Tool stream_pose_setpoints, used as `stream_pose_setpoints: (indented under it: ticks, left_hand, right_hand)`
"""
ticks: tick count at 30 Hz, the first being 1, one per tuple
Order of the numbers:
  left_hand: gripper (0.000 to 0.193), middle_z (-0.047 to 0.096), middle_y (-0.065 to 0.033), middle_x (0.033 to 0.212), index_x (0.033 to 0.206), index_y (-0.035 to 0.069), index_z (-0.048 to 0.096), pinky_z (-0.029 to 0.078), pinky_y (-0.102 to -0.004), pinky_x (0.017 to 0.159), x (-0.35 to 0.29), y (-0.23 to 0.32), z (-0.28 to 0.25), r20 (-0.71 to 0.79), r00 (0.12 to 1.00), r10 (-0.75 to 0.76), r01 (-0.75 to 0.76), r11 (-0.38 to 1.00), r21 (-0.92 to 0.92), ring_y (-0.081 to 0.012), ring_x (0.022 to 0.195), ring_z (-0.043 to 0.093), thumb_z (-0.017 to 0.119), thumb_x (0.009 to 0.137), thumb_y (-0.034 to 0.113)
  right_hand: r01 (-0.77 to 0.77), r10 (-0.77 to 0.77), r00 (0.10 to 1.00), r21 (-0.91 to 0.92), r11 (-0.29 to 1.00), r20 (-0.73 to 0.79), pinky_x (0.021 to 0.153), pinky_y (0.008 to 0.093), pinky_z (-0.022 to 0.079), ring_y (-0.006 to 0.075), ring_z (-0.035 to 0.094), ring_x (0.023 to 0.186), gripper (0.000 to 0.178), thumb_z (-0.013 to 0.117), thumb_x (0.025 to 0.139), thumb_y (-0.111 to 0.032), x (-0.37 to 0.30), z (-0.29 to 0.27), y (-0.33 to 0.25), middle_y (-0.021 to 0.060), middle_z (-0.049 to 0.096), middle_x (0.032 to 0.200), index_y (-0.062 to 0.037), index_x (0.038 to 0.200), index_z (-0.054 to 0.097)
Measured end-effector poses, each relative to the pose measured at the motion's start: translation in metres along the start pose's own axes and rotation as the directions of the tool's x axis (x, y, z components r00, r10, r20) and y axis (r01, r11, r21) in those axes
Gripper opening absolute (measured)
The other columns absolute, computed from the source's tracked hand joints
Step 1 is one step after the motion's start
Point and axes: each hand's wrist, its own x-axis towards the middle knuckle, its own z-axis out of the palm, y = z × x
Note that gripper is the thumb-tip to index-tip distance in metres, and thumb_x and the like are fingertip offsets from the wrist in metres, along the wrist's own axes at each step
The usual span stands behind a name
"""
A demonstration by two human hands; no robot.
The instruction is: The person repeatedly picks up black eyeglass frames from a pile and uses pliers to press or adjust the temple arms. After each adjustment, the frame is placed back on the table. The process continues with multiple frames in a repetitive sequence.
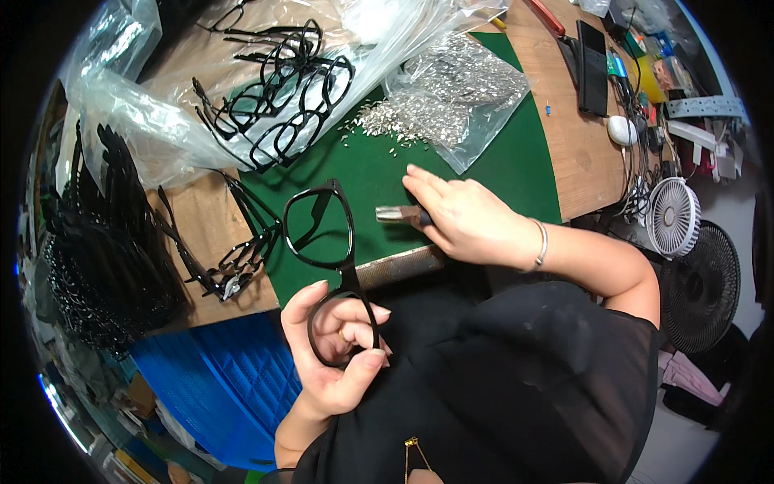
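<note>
My left hand (329, 385) is closed on a black eyeglass frame (349, 276), with the fingers around the nearer rim. The farther rim stands up over the green mat (355, 165), and neither rim seems to hold a lens. To the right, my right hand (476, 219) grips pliers (397, 214). Their silver jaws point left toward the frame without touching it; the handles are mostly hidden under the palm. Past the right hand lies a spill of small silver pieces (391, 125), beside a clear bag (484, 89) full of similar pieces.
Several black eyeglass frames (302, 121) lie on clear plastic sheeting (133, 133) at the far left. More frames (222, 282) rest left of the mat, near a dense black stack (105, 250). A phone (592, 68), cables and a small white fan (673, 218) are on the right.
</note>
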Motion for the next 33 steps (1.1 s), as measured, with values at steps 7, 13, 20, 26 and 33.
stream_pose_setpoints:
  ticks: [7, 13, 20, 26, 33]
  left_hand:
    - [0.109, 0.046, -0.0205, 0.116, 0.137, 0.015, -0.002, 0.049, -0.0397, 0.079, 0.002, 0.001, -0.012, 0.146, 0.988, -0.058, 0.105, 0.935, -0.339, -0.0284, 0.089, 0.058, 0.075, 0.062, -0.001]
    - [0.031, 0.053, -0.0206, 0.097, 0.090, 0.002, 0.045, 0.051, -0.0340, 0.072, 0.001, 0.007, -0.016, 0.252, 0.940, -0.230, 0.329, 0.807, -0.491, -0.0273, 0.080, 0.059, 0.059, 0.083, 0.029]
    - [0.026, 0.057, -0.0127, 0.087, 0.110, -0.002, 0.035, 0.047, -0.0264, 0.068, 0.001, 0.001, 0.007, 0.043, 0.955, -0.295, 0.296, 0.955, -0.026, -0.0153, 0.070, 0.057, 0.046, 0.087, 0.001]
    - [0.043, 0.058, -0.0122, 0.098, 0.122, -0.006, 0.029, 0.047, -0.0214, 0.070, 0.002, -0.010, 0.007, -0.014, 0.965, -0.260, 0.261, 0.965, 0.032, -0.0112, 0.075, 0.059, 0.049, 0.084, -0.004]
    - [0.049, 0.055, -0.0143, 0.101, 0.121, -0.006, 0.029, 0.049, -0.0224, 0.068, 0.008, -0.035, 0.032, -0.110, 0.993, 0.042, -0.021, 0.982, 0.185, -0.0126, 0.076, 0.060, 0.053, 0.079, -0.010]
  right_hand:
    - [-0.155, 0.183, 0.970, 0.174, 0.973, -0.161, 0.063, 0.0385, 0.044, 0.0338, 0.055, 0.072, 0.015, 0.059, 0.075, -0.008, 0.022, -0.006, 0.018, 0.0167, 0.055, 0.078, 0.0001, 0.085, 0.051]
    - [-0.212, 0.232, 0.939, 0.106, 0.972, -0.252, 0.063, 0.0426, 0.045, 0.0347, 0.056, 0.067, 0.013, 0.058, 0.072, -0.011, 0.032, 0.018, 0.020, 0.0172, 0.054, 0.073, -0.0009, 0.078, 0.052]
    - [-0.169, 0.157, 0.978, -0.081, 0.982, -0.135, 0.063, 0.0420, 0.046, 0.0340, 0.056, 0.068, 0.015, 0.058, 0.074, -0.011, 0.043, 0.014, 0.016, 0.0181, 0.054, 0.074, 0.0007, 0.080, 0.051]
    - [-0.166, 0.202, 0.971, 0.245, 0.955, -0.130, 0.064, 0.0411, 0.043, 0.0374, 0.054, 0.072, 0.015, 0.057, 0.076, -0.010, 0.023, 0.007, -0.001, 0.0193, 0.053, 0.075, 0.0009, 0.083, 0.049]
    - [-0.100, 0.354, 0.934, 0.922, 0.373, -0.042, 0.048, 0.0201, 0.043, 0.0051, 0.051, 0.054, 0.011, 0.053, 0.087, -0.009, -0.008, 0.001, -0.070, 0.0029, 0.052, 0.071, -0.0017, 0.088, 0.046]
